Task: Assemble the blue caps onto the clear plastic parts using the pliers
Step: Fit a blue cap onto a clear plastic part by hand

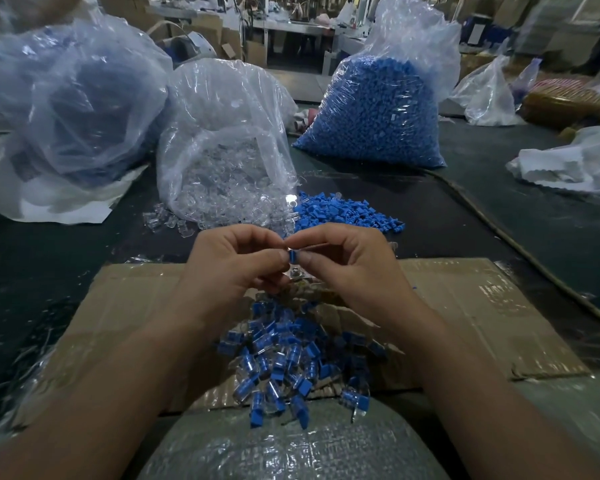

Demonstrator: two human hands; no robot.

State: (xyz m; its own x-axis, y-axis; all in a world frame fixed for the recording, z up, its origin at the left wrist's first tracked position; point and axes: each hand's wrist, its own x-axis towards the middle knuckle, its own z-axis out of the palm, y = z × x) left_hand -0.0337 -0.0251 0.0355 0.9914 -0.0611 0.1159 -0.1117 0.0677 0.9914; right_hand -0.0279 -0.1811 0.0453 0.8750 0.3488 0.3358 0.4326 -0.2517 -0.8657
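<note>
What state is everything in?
Left hand: pinching cap.
Right hand: pinching the same cap.
Clear-parts bag: open, parts spilling onto table.
Caps bag: upright, full.
Loose caps: heaped beside the clear-parts bag.
Assembled pieces: piled on cardboard.

Bag of caps (378, 109) right of bag of plastic parts (222, 161) — assembled pieces (291, 362) on cardboard (465, 306) in front.

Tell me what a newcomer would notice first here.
Dead centre, the left hand and right hand pinch one blue cap together. Behind them stand a bulging bag of blue caps at right and a bag of clear parts at left. A pile of assembled pieces lies on the cardboard below.
</note>
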